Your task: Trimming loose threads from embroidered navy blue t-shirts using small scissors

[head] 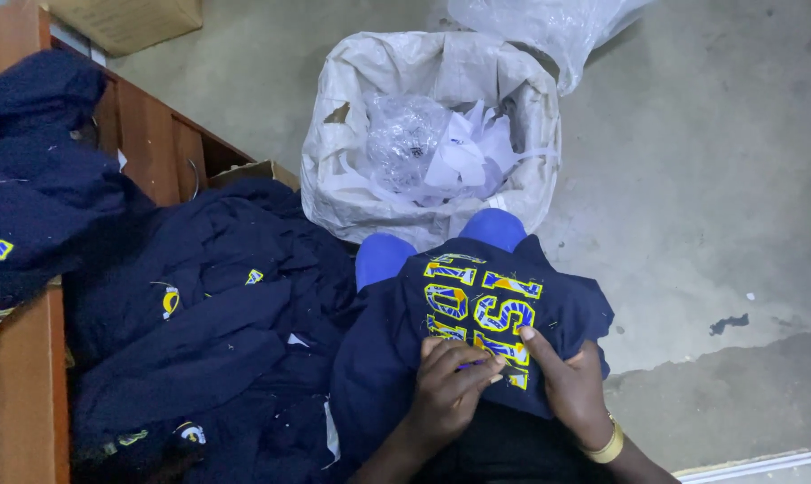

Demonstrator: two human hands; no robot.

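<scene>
Grey concrete floor point(692, 179) fills the right and upper part of the view, with a white sack point(351, 179) of clear plastic and paper scraps standing open just beyond the person's knees. A navy garment point(387, 350) with yellow and blue embroidered lettering lies spread over the lap, its far edge touching the foot of the sack. The left hand point(450, 385) rests on the near edge of the lettering, its grip pinched together on a small thin tool point(481, 365) that is too small to identify. The right hand point(571, 385), wearing a gold bangle point(607, 445), has its grip clamped on the garment just beside the lettering. More navy garments point(199, 341) are heaped to the left, against a wooden bench point(145, 134) carrying another dark pile.
</scene>
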